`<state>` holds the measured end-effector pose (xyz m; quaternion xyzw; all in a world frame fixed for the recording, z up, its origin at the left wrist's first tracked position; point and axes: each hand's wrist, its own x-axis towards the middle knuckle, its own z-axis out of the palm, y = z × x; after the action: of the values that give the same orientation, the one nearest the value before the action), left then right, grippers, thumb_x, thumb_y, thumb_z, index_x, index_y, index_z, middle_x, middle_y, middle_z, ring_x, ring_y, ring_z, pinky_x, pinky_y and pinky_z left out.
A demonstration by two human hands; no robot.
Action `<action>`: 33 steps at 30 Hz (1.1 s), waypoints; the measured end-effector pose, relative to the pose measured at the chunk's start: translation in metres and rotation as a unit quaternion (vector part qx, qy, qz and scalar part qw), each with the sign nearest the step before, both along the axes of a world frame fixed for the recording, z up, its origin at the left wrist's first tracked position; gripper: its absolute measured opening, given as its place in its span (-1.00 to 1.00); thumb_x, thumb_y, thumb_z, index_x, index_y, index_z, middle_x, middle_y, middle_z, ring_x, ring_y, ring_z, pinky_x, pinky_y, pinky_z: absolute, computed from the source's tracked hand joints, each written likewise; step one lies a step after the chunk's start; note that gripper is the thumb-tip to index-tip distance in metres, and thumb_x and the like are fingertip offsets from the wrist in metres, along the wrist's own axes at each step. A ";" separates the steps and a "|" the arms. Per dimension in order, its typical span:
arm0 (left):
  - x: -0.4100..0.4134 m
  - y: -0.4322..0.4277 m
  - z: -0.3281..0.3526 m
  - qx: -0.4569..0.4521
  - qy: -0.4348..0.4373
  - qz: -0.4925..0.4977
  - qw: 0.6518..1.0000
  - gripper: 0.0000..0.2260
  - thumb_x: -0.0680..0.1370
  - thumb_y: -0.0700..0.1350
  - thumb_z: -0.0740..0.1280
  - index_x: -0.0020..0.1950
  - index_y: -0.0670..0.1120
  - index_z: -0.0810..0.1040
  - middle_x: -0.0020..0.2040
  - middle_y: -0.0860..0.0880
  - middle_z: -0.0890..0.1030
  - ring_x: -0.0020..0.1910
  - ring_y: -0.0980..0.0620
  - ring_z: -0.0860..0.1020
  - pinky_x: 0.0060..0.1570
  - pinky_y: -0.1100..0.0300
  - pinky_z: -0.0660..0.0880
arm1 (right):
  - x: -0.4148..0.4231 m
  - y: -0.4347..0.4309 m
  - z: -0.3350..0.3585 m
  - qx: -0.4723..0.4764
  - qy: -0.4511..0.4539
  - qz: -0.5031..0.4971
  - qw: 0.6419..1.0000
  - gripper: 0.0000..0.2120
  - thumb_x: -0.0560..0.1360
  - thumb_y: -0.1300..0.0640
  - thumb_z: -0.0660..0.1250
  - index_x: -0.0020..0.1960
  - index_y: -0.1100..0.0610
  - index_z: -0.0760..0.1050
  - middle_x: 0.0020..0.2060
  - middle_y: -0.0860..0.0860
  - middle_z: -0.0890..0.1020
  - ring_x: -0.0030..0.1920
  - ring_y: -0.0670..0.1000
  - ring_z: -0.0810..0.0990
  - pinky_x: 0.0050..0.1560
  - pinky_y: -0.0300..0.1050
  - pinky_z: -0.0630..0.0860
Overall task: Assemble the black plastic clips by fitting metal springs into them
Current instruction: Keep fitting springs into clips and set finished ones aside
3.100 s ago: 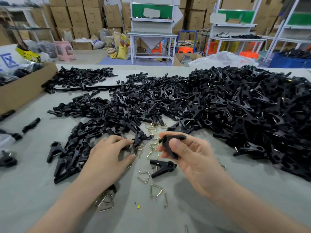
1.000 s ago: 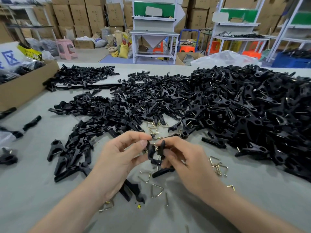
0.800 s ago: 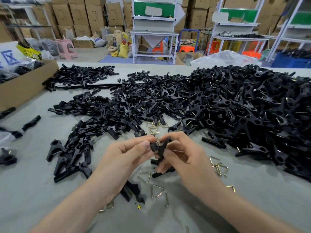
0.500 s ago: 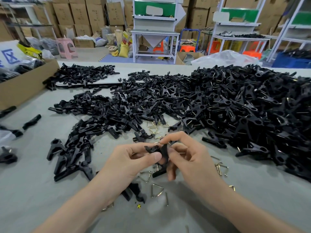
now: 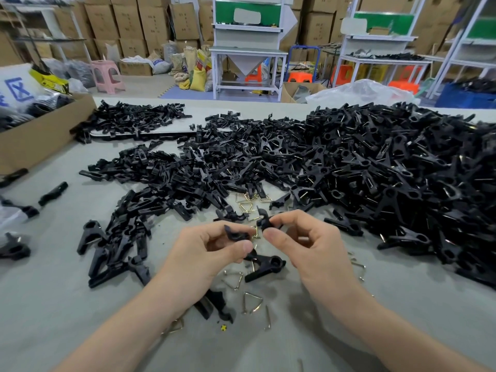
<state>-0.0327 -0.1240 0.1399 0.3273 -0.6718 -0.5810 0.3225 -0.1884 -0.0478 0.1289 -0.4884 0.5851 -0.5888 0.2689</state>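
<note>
Warehouse backdrop, stacked cardboard boxes [image 5: 128,20] behind grey table [image 5: 53,304]. Your left hand [image 5: 204,253] pinches black clip half [image 5: 236,234] between thumb and fingers; your right hand [image 5: 308,245] pinches second clip half [image 5: 264,222], fingers curled round it. Halves held close together above table, in front of you. Loose metal springs [image 5: 252,302] lie below hands, beside single clip [image 5: 265,267] on table. Big heap of clips [image 5: 389,170] spreads on your right
</note>
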 end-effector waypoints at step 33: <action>0.001 -0.001 0.003 0.021 0.042 -0.060 0.997 -0.65 0.24 -0.15 0.48 0.01 0.04 0.67 -0.38 -0.03 0.59 -0.39 0.07 0.56 -0.32 0.33 0.51 | 0.001 -0.001 0.011 0.012 -0.014 0.094 0.995 -0.79 0.46 0.36 0.37 -0.15 0.06 0.63 -0.40 -0.14 0.62 -0.37 -0.18 0.57 -0.28 -0.38 0.48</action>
<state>-0.0314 -0.1249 0.1426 0.2680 -0.6640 -0.6264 0.3080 -0.1877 -0.0489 0.1401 -0.5296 0.5398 -0.5605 0.3377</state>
